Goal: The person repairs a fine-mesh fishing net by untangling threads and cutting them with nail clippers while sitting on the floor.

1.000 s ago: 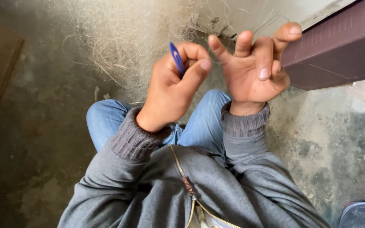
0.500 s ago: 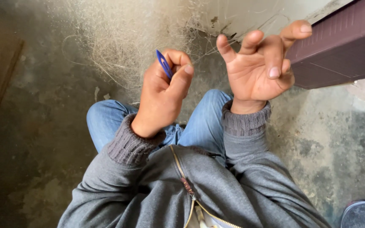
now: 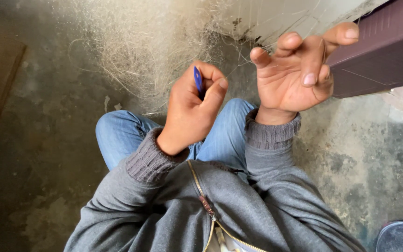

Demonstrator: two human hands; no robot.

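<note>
Head view, looking down at my lap. My left hand (image 3: 190,114) was closed around a small blue tool (image 3: 198,79), a flat pointed piece that looked like a netting needle; thumb and forefinger pinched it with its tip standing up out of the fist, probably so the point could be steered through mesh. The wrist was bent up from the grey cuff, knuckles toward the floor.

My right hand (image 3: 299,70) was raised beside it, palm facing me, fingers (image 3: 312,56) spread wide and curled like hooks. Thin pale strands ran across them. I judged the fingers were holding the line taut and apart, though I couldn't tell exactly which fingers carried it. Nothing solid was gripped there.

The pile of fine pale net (image 3: 145,46) lay on the concrete floor (image 3: 38,140) just beyond my knees, with strands leading up toward both hands. A dark maroon box edge (image 3: 383,51) sat just behind the right hand, apparently not touching it. Jeans and grey zip sweater filled the lower frame.
</note>
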